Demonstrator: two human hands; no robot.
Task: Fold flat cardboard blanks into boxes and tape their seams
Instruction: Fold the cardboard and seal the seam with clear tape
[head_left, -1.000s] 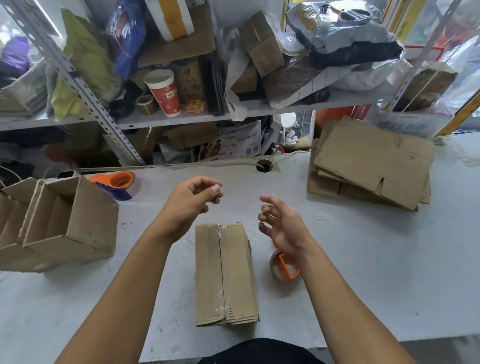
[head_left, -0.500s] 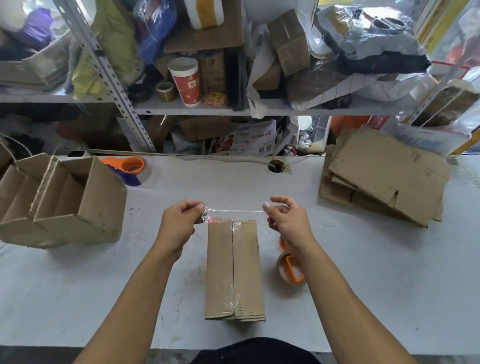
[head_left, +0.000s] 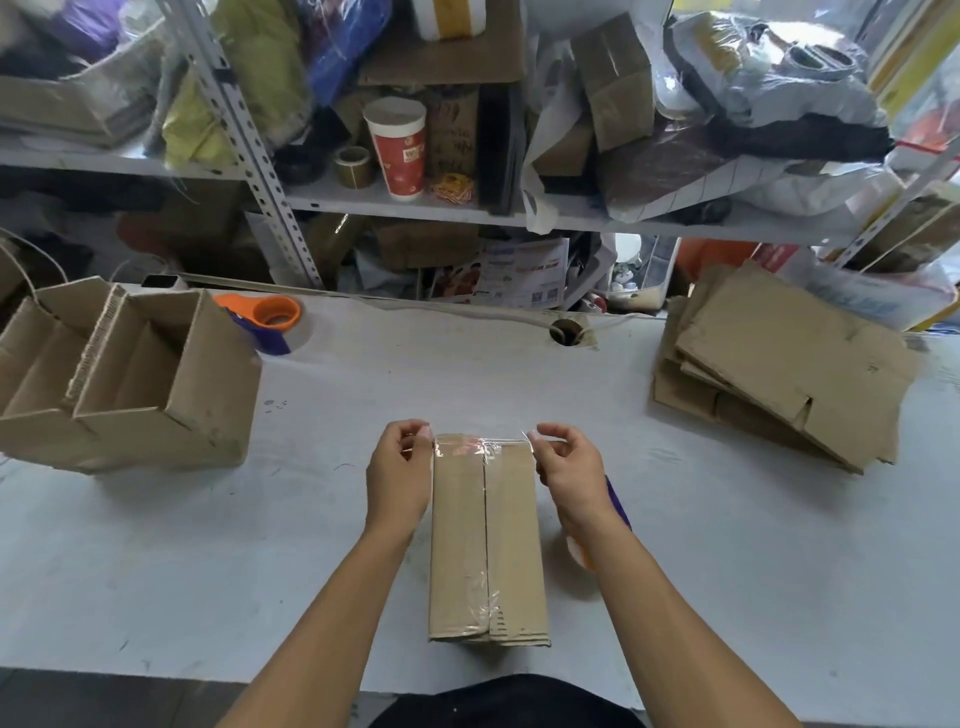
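My hands, left (head_left: 399, 470) and right (head_left: 567, 466), have lowered the clear tape strip (head_left: 480, 446), pinched at each end, onto the brown cardboard box (head_left: 485, 540); this seam is nearly done.

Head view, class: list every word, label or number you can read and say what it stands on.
None reads clearly.
Red paper cup: logo blurred.
Brown card beside it: handwriting illegible.
Printed flyer under the shelf: text too small.
Folded box: plain.

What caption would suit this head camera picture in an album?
Both hands, left hand and right hand, stretch clear tape across the box end.
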